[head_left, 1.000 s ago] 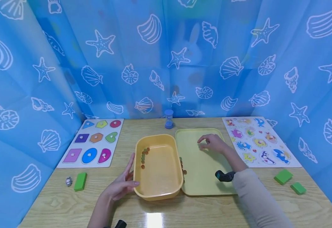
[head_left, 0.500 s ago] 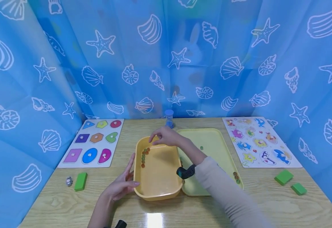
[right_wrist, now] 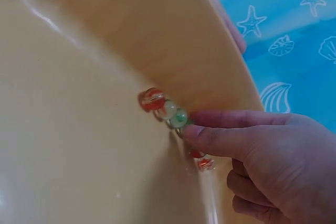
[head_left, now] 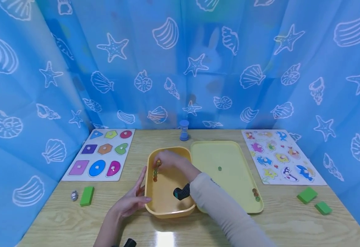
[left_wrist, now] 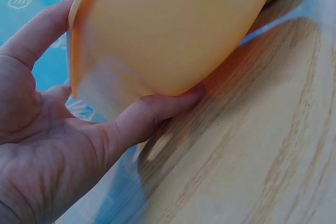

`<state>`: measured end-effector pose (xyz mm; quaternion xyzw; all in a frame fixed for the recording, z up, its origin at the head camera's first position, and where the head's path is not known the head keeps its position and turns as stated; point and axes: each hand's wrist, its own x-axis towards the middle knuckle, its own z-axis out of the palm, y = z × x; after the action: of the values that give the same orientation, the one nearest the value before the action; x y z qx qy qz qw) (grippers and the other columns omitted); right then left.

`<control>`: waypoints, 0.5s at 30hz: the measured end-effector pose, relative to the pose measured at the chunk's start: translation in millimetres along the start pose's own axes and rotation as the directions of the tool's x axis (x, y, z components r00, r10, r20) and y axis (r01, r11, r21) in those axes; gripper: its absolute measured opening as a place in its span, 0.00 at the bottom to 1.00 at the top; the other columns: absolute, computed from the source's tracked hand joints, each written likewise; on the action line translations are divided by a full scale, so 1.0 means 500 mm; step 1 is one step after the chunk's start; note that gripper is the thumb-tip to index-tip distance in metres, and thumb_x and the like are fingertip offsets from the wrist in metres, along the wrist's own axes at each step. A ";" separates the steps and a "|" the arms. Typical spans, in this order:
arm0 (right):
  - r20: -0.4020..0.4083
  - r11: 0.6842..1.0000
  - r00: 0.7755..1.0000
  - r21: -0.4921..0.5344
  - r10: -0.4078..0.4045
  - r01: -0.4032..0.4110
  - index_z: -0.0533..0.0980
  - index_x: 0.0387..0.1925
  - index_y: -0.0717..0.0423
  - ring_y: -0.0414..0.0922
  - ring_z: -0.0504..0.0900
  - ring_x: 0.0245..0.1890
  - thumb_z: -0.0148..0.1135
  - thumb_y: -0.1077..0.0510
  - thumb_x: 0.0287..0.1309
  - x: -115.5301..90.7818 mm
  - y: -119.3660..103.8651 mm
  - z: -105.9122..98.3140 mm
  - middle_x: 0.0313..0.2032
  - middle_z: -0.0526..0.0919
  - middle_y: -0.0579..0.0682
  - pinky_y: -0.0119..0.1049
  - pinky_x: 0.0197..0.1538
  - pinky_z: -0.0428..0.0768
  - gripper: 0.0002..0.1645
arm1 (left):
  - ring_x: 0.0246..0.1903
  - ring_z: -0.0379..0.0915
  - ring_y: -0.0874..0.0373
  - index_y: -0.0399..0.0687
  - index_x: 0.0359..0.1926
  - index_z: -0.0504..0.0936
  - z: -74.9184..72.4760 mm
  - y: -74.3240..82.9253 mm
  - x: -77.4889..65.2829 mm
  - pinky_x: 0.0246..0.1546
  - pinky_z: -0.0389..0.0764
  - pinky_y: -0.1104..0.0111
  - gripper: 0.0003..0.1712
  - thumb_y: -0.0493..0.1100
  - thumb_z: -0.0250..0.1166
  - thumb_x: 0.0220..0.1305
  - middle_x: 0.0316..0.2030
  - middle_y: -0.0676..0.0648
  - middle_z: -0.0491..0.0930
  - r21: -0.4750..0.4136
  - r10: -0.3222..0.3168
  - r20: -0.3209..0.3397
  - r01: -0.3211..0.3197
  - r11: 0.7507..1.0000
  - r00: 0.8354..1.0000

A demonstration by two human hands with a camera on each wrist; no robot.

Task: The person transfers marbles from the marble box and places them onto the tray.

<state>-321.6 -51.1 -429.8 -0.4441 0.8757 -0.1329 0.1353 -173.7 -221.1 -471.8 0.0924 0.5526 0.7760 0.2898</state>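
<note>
My left hand [head_left: 133,198] grips the left side of an orange plastic basin [head_left: 167,215]. In the left wrist view its thumb [left_wrist: 157,111] lies along the outer wall and a finger reaches the rim. Inside the basin, my right hand [head_left: 169,159] is at the left wall, blurred in the head view. The right wrist view has its thumb and index finger pinching a green marble [right_wrist: 179,118] in a row of glass marbles. A red marble [right_wrist: 152,99] sits at one end of that row; fingertips hide part of it.
A yellow tray [head_left: 229,151] beside the basin holds a lone green marble [head_left: 220,168] and several marbles [head_left: 255,195] near its right edge. Puzzle boards [head_left: 88,163] [head_left: 279,175], green blocks [head_left: 87,196] [head_left: 307,195] and a blue sand timer [head_left: 184,130] stand around.
My right hand has moved left from over the yellow tray, across the basin's far rim, and down to the marbles inside. The lone tray marble has shifted slightly nearer. My left hand stays put.
</note>
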 end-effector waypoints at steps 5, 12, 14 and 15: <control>-0.009 0.999 0.999 0.006 0.054 -0.054 0.81 0.34 0.46 0.36 0.74 0.31 0.65 0.56 0.48 0.002 0.002 0.008 0.32 0.80 0.37 0.23 0.38 0.74 0.08 | 0.63 0.48 0.37 0.90 0.62 0.33 0.000 0.002 -0.004 0.53 0.70 0.50 0.56 0.28 0.53 0.56 0.67 0.36 0.26 0.006 -0.008 -0.013 0.008 1.000 1.000; -0.140 0.982 0.989 0.189 0.037 -0.010 0.80 0.36 0.51 0.38 0.64 0.20 0.61 0.54 0.52 -0.057 0.023 -0.045 0.19 0.71 0.43 0.27 0.26 0.66 0.09 | 0.63 0.47 0.37 0.88 0.63 0.31 0.001 0.000 0.000 0.53 0.69 0.49 0.57 0.27 0.53 0.55 0.67 0.35 0.25 -0.014 -0.007 -0.019 0.006 1.000 1.000; -0.192 0.975 0.980 0.222 0.045 -0.001 0.80 0.38 0.51 0.39 0.60 0.17 0.61 0.52 0.53 -0.091 0.046 -0.068 0.15 0.64 0.44 0.28 0.21 0.61 0.11 | 0.63 0.46 0.36 0.88 0.63 0.31 0.003 -0.002 0.002 0.53 0.69 0.49 0.57 0.27 0.53 0.55 0.67 0.35 0.25 -0.027 -0.003 -0.014 0.003 1.000 1.000; -0.221 0.972 0.974 0.234 0.049 0.004 0.80 0.38 0.52 0.39 0.58 0.15 0.60 0.52 0.53 -0.110 0.062 -0.077 0.13 0.62 0.43 0.28 0.20 0.60 0.12 | 0.63 0.47 0.36 0.88 0.63 0.31 0.004 -0.002 0.003 0.53 0.69 0.49 0.57 0.27 0.53 0.55 0.67 0.35 0.25 -0.029 0.000 -0.011 0.000 1.000 1.000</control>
<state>-326.9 15.5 -398.2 -0.3973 0.8687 -0.2824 0.0878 -173.6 -218.6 -472.1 0.0839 0.5430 0.7844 0.2878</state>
